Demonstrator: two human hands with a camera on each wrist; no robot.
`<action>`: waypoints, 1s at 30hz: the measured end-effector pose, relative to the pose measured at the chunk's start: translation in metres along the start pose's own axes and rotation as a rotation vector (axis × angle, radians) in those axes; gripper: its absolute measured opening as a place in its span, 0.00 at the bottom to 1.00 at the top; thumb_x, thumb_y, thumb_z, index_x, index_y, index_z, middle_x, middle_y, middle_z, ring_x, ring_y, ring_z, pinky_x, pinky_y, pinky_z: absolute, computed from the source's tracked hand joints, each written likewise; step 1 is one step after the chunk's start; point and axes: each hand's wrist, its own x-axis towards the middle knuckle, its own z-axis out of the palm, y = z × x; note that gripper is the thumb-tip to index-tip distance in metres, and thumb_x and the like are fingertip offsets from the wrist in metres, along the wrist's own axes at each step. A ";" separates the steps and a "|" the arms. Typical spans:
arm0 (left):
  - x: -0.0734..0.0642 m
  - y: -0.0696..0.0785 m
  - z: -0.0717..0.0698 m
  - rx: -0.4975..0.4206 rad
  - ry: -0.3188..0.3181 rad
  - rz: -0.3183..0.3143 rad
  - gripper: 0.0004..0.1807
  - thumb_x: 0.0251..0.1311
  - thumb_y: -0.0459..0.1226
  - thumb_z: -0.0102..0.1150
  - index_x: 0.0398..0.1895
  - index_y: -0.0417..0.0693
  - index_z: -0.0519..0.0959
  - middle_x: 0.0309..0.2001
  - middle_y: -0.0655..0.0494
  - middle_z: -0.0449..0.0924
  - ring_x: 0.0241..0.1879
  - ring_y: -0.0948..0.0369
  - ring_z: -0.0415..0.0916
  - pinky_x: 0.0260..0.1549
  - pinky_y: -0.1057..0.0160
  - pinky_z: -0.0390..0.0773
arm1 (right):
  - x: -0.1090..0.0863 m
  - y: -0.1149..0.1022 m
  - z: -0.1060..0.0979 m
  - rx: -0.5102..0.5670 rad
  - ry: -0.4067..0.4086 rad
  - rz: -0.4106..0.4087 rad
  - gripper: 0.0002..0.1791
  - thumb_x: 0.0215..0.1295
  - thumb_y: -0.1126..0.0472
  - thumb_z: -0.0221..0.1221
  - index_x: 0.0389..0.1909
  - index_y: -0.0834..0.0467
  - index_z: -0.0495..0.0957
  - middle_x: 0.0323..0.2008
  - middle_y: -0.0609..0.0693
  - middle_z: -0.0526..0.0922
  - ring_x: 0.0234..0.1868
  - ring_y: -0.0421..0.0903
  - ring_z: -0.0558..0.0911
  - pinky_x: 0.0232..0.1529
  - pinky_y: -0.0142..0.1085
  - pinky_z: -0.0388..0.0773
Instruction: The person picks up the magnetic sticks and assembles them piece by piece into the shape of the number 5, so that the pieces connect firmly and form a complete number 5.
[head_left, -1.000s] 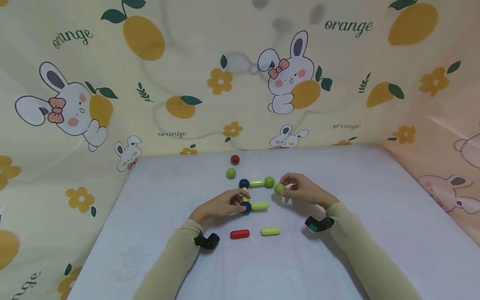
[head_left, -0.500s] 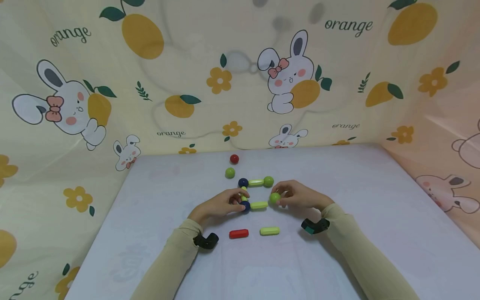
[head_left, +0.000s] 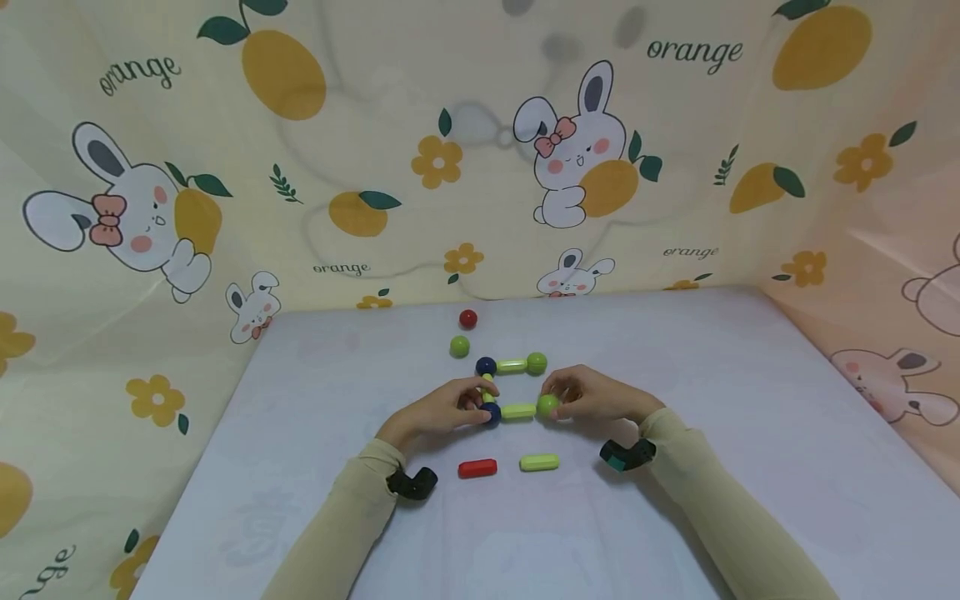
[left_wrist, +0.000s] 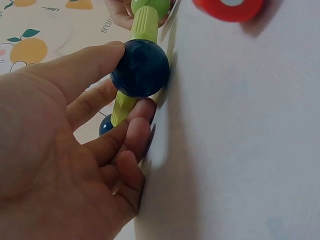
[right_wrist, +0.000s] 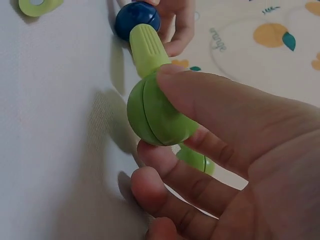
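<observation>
My left hand [head_left: 438,410] holds the near blue ball [left_wrist: 141,69] between thumb and fingers, at the near left corner of a three-sided frame of balls and ribbed rods. From that ball a yellow-green rod [head_left: 517,412] runs right. Its far end meets a green ball [right_wrist: 155,112], pinched by my right hand [head_left: 603,395]. A side rod [head_left: 488,385], partly hidden by my left fingers, leads back to a second blue ball [head_left: 486,367]. There another yellow-green rod [head_left: 513,366] ends in a second green ball [head_left: 536,362].
Closer to me lie a loose red rod [head_left: 477,468] and a loose yellow-green rod [head_left: 539,462]. Behind the frame are a loose green ball [head_left: 460,347] and a red ball [head_left: 468,319]. A patterned curtain [head_left: 480,225] stands along the back of the white table [head_left: 525,542].
My right hand has brought the green ball down and left, from beside the far green ball to the near rod's end. My left hand keeps its hold on the blue ball.
</observation>
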 end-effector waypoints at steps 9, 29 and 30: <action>-0.002 0.002 0.000 -0.002 0.004 -0.004 0.21 0.70 0.37 0.60 0.64 0.47 0.74 0.45 0.52 0.76 0.43 0.59 0.70 0.46 0.64 0.71 | 0.001 -0.002 0.002 0.002 -0.010 -0.004 0.15 0.64 0.59 0.67 0.50 0.58 0.81 0.45 0.50 0.85 0.43 0.46 0.78 0.48 0.39 0.77; 0.000 0.001 0.000 0.001 0.031 -0.027 0.21 0.70 0.36 0.58 0.65 0.49 0.73 0.50 0.50 0.76 0.45 0.59 0.71 0.48 0.63 0.73 | 0.004 0.004 0.005 -0.004 0.039 -0.033 0.15 0.66 0.58 0.66 0.52 0.58 0.81 0.47 0.50 0.85 0.44 0.46 0.77 0.46 0.36 0.76; 0.000 0.000 -0.001 0.003 0.036 -0.031 0.21 0.71 0.36 0.58 0.65 0.50 0.73 0.51 0.50 0.76 0.46 0.58 0.71 0.49 0.62 0.73 | 0.005 0.005 0.005 -0.004 0.044 -0.031 0.15 0.66 0.58 0.66 0.52 0.57 0.81 0.47 0.50 0.85 0.44 0.46 0.77 0.46 0.36 0.76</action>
